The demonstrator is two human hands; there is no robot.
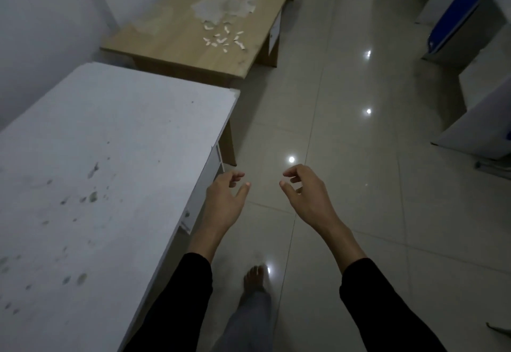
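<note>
The left hand (225, 199) hangs in the lower middle of the frame, just to the right of the white surface (110, 172). Its grip is loose, the fingers are a little bent and apart, and it holds nothing. The right hand (305, 194) is near it, further right, over the floor (345, 213). Its grip is loose too, with curled fingers and nothing in it. The two hands face each other with a gap between them.

The white surface fills the left side of the frame. Its right edge runs just beside the left hand. Its top is flat and pale, with many small dark spots and smudges.

Behind it, in the upper middle of the frame, stands a wooden surface (177, 44) with small white scraps (224, 39) on it. A bare foot (255, 277) stands on the shiny floor at the bottom, between the two black sleeves (387, 304).
</note>
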